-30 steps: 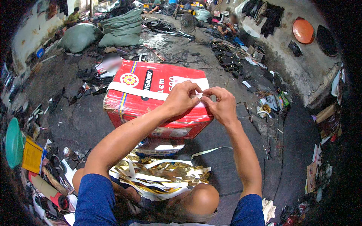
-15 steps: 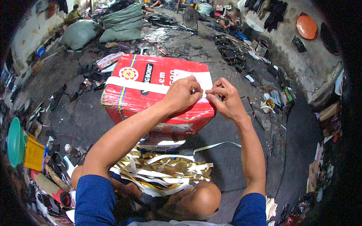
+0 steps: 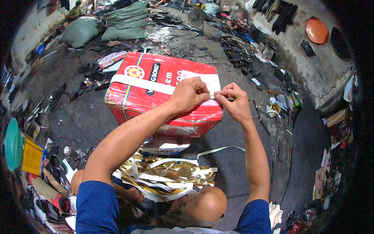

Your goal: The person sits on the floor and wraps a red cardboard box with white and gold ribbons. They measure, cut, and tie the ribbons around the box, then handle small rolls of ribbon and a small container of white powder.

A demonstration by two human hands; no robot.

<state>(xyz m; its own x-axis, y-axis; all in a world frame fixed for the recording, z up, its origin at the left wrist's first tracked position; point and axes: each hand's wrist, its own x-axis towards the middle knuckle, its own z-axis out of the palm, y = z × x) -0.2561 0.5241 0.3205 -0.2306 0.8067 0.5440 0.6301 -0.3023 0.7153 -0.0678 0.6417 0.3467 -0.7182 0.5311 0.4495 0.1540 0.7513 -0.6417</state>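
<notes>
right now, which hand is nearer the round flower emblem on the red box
Left. The left hand is over the red box, right of the flower emblem; the right hand is farther right, at the box's right edge.

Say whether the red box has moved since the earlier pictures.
No, not visibly: the box keeps its place against the paper by its far left corner.

You've got 2 hands, 1 red box, 1 strip pile near; left: 1 green basin, 1 yellow container; far: 1 fan; far right: 1 orange disc.
</notes>
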